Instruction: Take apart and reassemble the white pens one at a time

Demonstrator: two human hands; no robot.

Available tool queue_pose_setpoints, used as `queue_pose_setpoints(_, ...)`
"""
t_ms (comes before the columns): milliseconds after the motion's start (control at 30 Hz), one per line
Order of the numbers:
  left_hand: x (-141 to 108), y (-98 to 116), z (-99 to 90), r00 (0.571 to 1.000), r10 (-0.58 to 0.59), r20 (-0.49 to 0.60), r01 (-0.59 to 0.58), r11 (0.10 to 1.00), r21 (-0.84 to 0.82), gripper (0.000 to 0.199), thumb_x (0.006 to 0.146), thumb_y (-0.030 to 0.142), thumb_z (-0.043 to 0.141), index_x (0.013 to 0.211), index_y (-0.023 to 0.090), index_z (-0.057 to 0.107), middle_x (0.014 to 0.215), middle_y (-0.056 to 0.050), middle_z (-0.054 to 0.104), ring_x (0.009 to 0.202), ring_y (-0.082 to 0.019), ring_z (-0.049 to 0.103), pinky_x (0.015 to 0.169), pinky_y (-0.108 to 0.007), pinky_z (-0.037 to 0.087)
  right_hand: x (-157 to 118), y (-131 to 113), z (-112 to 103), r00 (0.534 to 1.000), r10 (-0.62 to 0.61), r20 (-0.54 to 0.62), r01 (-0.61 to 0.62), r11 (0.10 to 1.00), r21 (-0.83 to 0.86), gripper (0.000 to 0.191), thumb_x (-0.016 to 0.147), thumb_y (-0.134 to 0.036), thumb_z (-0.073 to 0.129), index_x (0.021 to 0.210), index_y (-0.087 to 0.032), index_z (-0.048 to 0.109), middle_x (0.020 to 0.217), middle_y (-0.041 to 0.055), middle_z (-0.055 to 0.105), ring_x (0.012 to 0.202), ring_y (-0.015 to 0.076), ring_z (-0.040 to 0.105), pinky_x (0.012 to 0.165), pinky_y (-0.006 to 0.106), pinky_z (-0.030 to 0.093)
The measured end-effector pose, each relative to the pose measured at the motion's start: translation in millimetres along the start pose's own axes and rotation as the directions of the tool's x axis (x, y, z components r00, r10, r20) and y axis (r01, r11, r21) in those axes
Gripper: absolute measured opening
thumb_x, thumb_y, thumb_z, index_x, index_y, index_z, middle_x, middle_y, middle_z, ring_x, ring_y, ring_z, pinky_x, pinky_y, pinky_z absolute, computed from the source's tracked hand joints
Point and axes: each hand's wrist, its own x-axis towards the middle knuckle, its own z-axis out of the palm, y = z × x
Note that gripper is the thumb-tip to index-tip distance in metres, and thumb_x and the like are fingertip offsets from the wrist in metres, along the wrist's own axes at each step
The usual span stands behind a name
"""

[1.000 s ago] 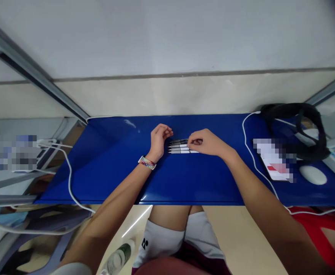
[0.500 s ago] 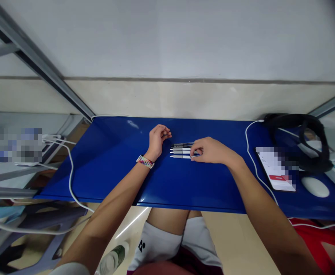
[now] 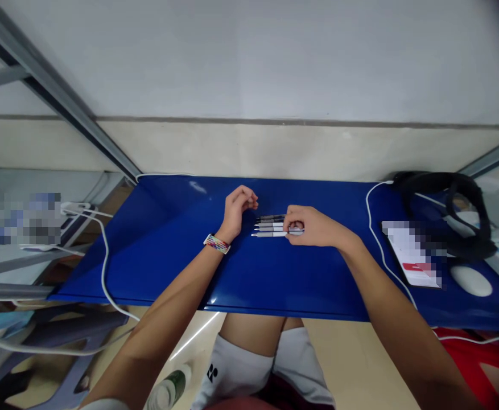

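Observation:
Several slim pens lie side by side on the blue tabletop (image 3: 168,250), their tips pointing left. The nearest is a white and grey pen (image 3: 270,234), its tip a little further left than the others. My right hand (image 3: 311,224) is closed in a pinch at this pen's right part, covering the rear ends of the pens behind it. Just left of and beyond the tips is my left hand (image 3: 237,210), fingers loosely curled with a small gap to the thumb and nothing visible in them. A multicoloured woven band (image 3: 217,244) circles the left wrist.
To the right lie a phone (image 3: 411,256) with a lit screen, a white computer mouse (image 3: 471,281) and a black headband-like device (image 3: 466,219). A white cable (image 3: 377,245) runs beside the phone. Another cable (image 3: 103,273) hangs over the left edge. A wall (image 3: 249,151) stands behind.
The nearest pen has slid slightly left relative to the others, with my right hand on it. My left hand has stayed nearly in place; the whole view has shifted a little.

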Motion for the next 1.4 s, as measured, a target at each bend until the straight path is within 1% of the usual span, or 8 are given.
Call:
queue_pose_setpoints(133,-9.4,9.5,1.1,0.973,0.040,0.229,-0.086,0.977,0.196,0.034,0.102,0.051,0.071,0.090,0.019,0.075,0.081,-0.003,0.068,0.070,-0.014,0.062,0.068,-0.028,0.050,1.8,7.9,-4.3,0.999,0.040,-0.020,-0.036,0.982,0.187,0.008,0.092,-0.027,0.070,0.090,-0.021,0.076,0.093,0.0029,0.069,0.079,0.0172,0.062,0.075,0.031,0.046)
queue_pose_setpoints(233,-13.2,10.3,3.8,0.957,-0.009,0.289,-0.087,0.945,0.315,0.044,0.106,0.058,0.065,0.089,0.019,0.078,0.069,-0.001,0.063,0.060,-0.013,0.053,0.058,-0.027,0.041,3.9,13.6,-3.8,0.990,0.139,-0.018,-0.126,0.937,0.327,0.019,0.100,-0.037,0.067,0.096,-0.022,0.078,0.079,0.0004,0.068,0.073,0.0170,0.061,0.069,0.031,0.045)
queue_pose_setpoints(400,-14.1,10.1,9.5,0.973,0.029,0.230,-0.112,0.927,0.359,0.026,0.094,0.045,0.083,0.086,0.021,0.081,0.072,-0.001,0.067,0.064,-0.014,0.056,0.061,-0.027,0.040,8.7,20.1,-1.3,0.949,0.244,-0.200,-0.133,0.885,0.447,0.032,0.099,-0.053,0.074,0.105,-0.023,0.083,0.071,-0.0006,0.064,0.065,0.0157,0.058,0.059,0.030,0.044)
queue_pose_setpoints(567,-10.9,6.3,9.5,0.984,0.053,0.170,-0.106,0.942,0.319,0.017,0.092,0.038,0.086,0.095,0.022,0.082,0.081,-0.002,0.072,0.069,-0.015,0.061,0.064,-0.027,0.047,14.8,33.5,2.6,0.875,0.332,-0.352,-0.040,0.775,0.631,0.040,0.088,-0.058,0.086,0.104,-0.022,0.084,0.081,0.0031,0.075,0.060,0.0132,0.060,0.057,0.030,0.050)
queue_pose_setpoints(667,-7.6,2.5,6.9,0.990,0.049,0.133,-0.087,0.952,0.294,0.020,0.092,0.039,0.086,0.100,0.022,0.082,0.081,-0.002,0.073,0.069,-0.014,0.063,0.064,-0.026,0.049,18.5,43.3,5.9,0.843,0.376,-0.384,-0.008,0.724,0.690,0.047,0.086,-0.061,0.088,0.110,-0.022,0.084,0.091,0.0052,0.080,0.058,0.0119,0.061,0.056,0.029,0.052)
queue_pose_setpoints(933,-3.2,1.9,2.9,0.996,0.036,0.087,-0.060,0.956,0.289,0.024,0.090,0.042,0.087,0.098,0.020,0.085,0.077,-0.002,0.072,0.062,-0.013,0.060,0.057,-0.025,0.046,19.1,49.2,5.8,0.808,0.398,-0.434,0.012,0.726,0.688,0.039,0.085,-0.055,0.091,0.101,-0.020,0.088,0.083,0.0052,0.078,0.061,0.0124,0.061,0.056,0.028,0.050)
queue_pose_setpoints(1233,-2.6,-1.0,-0.2,0.994,0.030,0.102,-0.067,0.922,0.381,0.056,0.099,0.069,0.072,0.072,0.020,0.071,0.061,0.000,0.055,0.056,-0.012,0.045,0.053,-0.028,0.032,21.6,44.7,9.9,0.778,0.400,-0.485,0.064,0.717,0.694,0.037,0.080,-0.053,0.095,0.098,-0.021,0.089,0.078,0.0053,0.079,0.065,0.0164,0.066,0.063,0.034,0.058)
queue_pose_setpoints(1400,-0.4,-2.5,-1.6,0.994,0.027,0.105,-0.061,0.937,0.343,0.073,0.096,0.080,0.068,0.058,0.022,0.045,0.056,0.003,0.036,0.052,-0.012,0.027,0.051,-0.031,0.022,21.2,41.8,14.1,0.793,0.337,-0.507,0.085,0.763,0.640,0.036,0.081,-0.051,0.094,0.101,-0.023,0.088,0.086,0.0060,0.081,0.069,0.0179,0.068,0.068,0.036,0.060)
